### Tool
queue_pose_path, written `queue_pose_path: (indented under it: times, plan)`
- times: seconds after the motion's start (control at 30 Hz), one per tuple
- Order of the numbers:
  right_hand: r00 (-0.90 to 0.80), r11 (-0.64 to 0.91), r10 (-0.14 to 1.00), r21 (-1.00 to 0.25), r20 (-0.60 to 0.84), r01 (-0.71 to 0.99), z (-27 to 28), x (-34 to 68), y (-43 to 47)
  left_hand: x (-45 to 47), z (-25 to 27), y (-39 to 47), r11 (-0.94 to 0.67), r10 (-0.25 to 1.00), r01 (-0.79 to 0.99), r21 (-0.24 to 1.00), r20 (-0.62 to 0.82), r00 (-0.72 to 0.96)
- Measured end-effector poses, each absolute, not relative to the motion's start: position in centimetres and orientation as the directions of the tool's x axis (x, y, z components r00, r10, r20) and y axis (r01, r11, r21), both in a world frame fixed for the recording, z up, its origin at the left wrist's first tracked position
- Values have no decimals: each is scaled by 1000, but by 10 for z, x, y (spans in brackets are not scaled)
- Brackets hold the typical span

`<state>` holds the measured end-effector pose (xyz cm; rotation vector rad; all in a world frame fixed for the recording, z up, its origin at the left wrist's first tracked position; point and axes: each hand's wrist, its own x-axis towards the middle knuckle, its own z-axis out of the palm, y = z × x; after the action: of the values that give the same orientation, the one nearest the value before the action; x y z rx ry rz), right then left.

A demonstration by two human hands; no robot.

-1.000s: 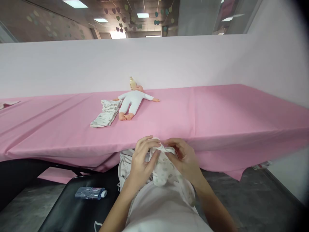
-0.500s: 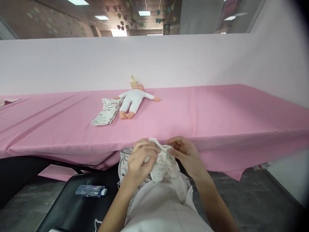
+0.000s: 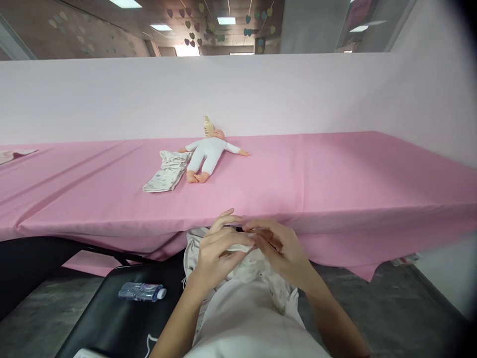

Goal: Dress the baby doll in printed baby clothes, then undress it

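Note:
A white baby garment with a small print (image 3: 248, 267) lies over my lap, its upper edge gathered between my hands. My left hand (image 3: 221, 246) is closed on that edge between thumb and fingers, with the upper fingers lifted. Close beside it, my right hand (image 3: 278, 246) pinches the same edge, and the fingertips of both hands nearly meet. Part of the cloth is hidden beneath my fingers. Beyond them, on the table, a baby doll in a white bodysuit (image 3: 208, 151) lies on its back beside folded printed baby clothes (image 3: 166, 172).
A pink cloth (image 3: 335, 174) covers the table up to the white wall. Behind the doll's head stands a pump bottle (image 3: 207, 126). To my left a black chair (image 3: 112, 323) holds a plastic water bottle (image 3: 141, 292). More cloth (image 3: 15, 155) lies at the far left.
My hands have drawn closer together, the right one moving left, and the garment's edge is now bunched and mostly covered by fingers. The view has shifted slightly.

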<state>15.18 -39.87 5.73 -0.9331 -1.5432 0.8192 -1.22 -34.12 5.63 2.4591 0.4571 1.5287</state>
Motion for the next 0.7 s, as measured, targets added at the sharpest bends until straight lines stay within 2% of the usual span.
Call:
queue_pose_path:
  times: [0.17,0.27,0.43,0.57,0.7]
  plan:
    - [-94,476,879,-869,467,132,53,150,-400,-10,58,-343,-894,442,103,437,816,372]
    - [-87,491,871,-863,484,119,51,149,-399,-11,57,-340,-849,528,222,479,776,345]
    - [-60,530,847,-848,528,29,35,147,-386,-18,55,-330,-758,651,349,552,603,461]
    - [-72,477,878,-876,473,67,5,150,-368,-29,64,-324,-746,665,343,570,616,423]
    - [-205,420,903,-872,377,252,-29,155,-356,-45,78,-317,-791,602,247,559,641,476]
